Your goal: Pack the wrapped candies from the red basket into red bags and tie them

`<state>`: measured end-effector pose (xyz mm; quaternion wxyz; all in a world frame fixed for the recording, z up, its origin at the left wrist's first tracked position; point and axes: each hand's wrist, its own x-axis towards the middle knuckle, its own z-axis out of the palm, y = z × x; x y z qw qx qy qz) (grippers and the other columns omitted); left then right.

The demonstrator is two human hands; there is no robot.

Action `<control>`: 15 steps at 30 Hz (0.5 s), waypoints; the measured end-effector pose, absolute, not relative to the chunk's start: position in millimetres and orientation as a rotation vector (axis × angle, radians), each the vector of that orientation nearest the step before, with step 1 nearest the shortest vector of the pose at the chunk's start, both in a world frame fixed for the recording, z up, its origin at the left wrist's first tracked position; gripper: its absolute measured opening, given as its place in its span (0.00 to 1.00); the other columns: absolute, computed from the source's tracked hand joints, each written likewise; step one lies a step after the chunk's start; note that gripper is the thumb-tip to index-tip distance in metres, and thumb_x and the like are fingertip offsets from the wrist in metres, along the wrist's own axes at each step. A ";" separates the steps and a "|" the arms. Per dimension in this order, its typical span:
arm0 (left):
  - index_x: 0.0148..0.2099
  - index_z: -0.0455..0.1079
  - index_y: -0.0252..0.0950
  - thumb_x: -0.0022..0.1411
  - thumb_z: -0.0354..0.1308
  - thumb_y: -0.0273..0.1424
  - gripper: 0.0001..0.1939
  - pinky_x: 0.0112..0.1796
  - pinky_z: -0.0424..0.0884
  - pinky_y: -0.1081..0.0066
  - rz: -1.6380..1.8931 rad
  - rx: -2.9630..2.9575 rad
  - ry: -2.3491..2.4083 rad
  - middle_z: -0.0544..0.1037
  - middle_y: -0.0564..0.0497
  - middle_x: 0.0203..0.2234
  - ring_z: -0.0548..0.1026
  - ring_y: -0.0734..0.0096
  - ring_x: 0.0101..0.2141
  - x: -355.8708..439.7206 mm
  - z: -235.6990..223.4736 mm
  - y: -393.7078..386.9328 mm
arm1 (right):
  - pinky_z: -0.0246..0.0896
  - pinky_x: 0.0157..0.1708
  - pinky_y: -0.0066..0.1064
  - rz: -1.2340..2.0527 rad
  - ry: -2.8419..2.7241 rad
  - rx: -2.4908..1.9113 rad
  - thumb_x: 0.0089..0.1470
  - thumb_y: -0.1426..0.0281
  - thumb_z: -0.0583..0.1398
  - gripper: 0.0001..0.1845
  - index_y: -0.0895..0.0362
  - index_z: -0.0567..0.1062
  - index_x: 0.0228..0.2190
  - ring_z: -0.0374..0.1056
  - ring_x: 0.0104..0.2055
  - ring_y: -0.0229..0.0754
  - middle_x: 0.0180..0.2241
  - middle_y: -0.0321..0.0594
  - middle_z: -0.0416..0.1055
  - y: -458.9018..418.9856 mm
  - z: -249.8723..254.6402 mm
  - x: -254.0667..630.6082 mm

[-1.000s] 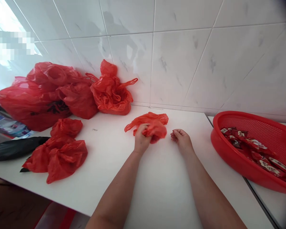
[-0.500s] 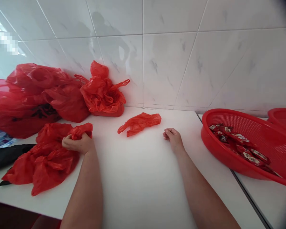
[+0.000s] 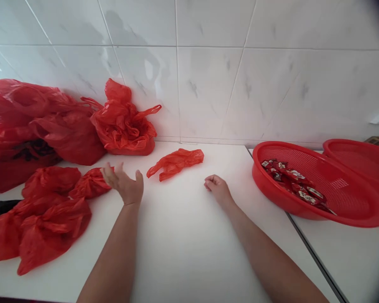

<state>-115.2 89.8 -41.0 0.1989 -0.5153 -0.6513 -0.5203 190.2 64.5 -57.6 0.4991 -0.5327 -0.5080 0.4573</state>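
Note:
My left hand [image 3: 126,185] is raised with fingers spread and nothing in it. Just beyond its fingertips lies a small knotted red plastic bag [image 3: 90,183], against other tied red bags [image 3: 55,223]. My right hand [image 3: 219,188] rests on the white table, fingers curled and thumb against the forefinger; nothing shows sticking out of it. Between and beyond the hands a flat, crumpled red plastic bag [image 3: 177,163] lies on the table, touched by neither.
A red plastic basket [image 3: 350,189] with wrapped snack packets [image 3: 295,183] stands at right, a second red basket [image 3: 363,158] behind it. Large filled red bags [image 3: 66,134] and an open-topped red bag [image 3: 126,122] line the tiled wall [image 3: 208,84]. A black bag [image 3: 0,209] lies at far left.
My left hand has let go of the small knotted red bag, opened and drawn away to the right. My right hand stays curled on the table. The view has turned slightly right.

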 end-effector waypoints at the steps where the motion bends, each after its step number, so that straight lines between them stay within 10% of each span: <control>1: 0.57 0.57 0.32 0.51 0.60 0.32 0.31 0.58 0.42 0.44 -1.449 -1.551 -1.744 0.48 0.34 0.61 0.41 0.44 0.62 -104.8 -41.7 89.7 | 0.56 0.28 0.28 1.129 -1.282 -1.302 0.45 0.66 0.59 0.06 0.56 0.71 0.26 0.60 0.25 0.34 0.22 0.32 0.66 53.4 -55.0 191.1; 5: 0.55 0.59 0.34 0.55 0.58 0.32 0.26 0.58 0.46 0.49 -1.418 -1.895 -1.498 0.48 0.36 0.62 0.43 0.47 0.62 -55.2 -47.4 87.0 | 0.55 0.26 0.28 1.169 -1.453 -1.371 0.45 0.66 0.60 0.07 0.56 0.74 0.28 0.61 0.25 0.35 0.23 0.33 0.67 3.4 -30.9 213.9; 15: 0.57 0.57 0.35 0.59 0.53 0.32 0.24 0.57 0.47 0.48 -1.314 -2.172 -1.619 0.46 0.37 0.63 0.42 0.50 0.63 16.0 -56.0 75.8 | 0.53 0.32 0.38 0.054 -1.344 -1.963 0.43 0.66 0.63 0.03 0.52 0.74 0.24 0.65 0.30 0.44 0.28 0.43 0.72 22.3 77.6 402.9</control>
